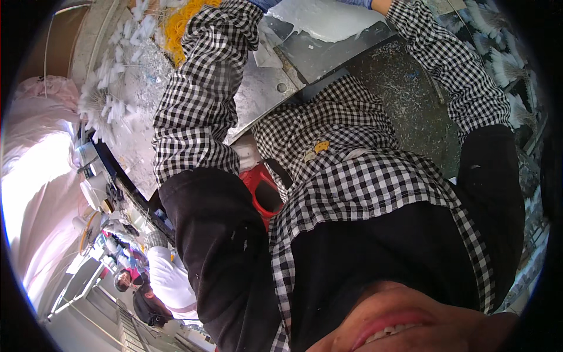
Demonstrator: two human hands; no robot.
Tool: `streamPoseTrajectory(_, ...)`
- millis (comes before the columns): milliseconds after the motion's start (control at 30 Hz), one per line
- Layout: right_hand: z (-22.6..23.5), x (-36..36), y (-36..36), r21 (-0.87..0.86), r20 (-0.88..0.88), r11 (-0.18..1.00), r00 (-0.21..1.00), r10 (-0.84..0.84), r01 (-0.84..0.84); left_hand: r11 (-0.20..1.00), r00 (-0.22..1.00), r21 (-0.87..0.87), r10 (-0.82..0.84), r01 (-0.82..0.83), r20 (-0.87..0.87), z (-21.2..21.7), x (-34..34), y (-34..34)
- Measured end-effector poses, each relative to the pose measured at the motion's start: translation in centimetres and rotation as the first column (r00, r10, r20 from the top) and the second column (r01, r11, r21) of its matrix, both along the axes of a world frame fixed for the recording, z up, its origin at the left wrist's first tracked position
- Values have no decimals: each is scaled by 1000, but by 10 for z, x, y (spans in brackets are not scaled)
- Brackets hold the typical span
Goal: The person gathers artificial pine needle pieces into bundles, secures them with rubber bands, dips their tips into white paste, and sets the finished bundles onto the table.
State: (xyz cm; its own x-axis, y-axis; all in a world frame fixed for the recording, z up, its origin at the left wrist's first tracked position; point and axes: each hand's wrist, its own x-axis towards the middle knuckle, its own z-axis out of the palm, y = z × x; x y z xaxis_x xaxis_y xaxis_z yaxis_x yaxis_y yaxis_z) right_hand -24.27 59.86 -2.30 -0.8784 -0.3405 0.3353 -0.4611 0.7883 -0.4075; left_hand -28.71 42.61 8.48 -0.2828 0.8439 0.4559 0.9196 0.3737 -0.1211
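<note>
Keeping left hand point(265, 3) and right hand point(361, 2) level by the far white sheet point(331, 20) should help; we can't tell their grip.

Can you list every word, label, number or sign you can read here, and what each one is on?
None that can be read.
The checked apron has a small yellow motif, without legible lettering.
The white material and grey metal plate show no legible print.
Background items at the lower left are too small and blurred to tell.
</note>
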Motion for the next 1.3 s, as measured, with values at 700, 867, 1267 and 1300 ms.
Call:
streamPoseTrajectory(700, 128, 165, -45, -534, 16, 838, 993, -120, 110, 97, 240, 406, -674, -909, 699, -2, 98, -187)
streamPoseTrajectory(867, 97, 185, -74, -568, 120, 821, 993, 22, 50, 597, 509, -7, 690, -803, 515, -37, 143, -206)
streamPoseTrajectory(1267, 86, 193, -95, -522, 142, 849, 974, 176, -77, -86, 88, -46, -589, -995, -804, -57, 171, -238)
streamPoseTrajectory(1300, 87, 192, -93, -542, 143, 837, 974, 175, -71, -86, 88, -46, -584, -995, -807, -54, 175, -236)
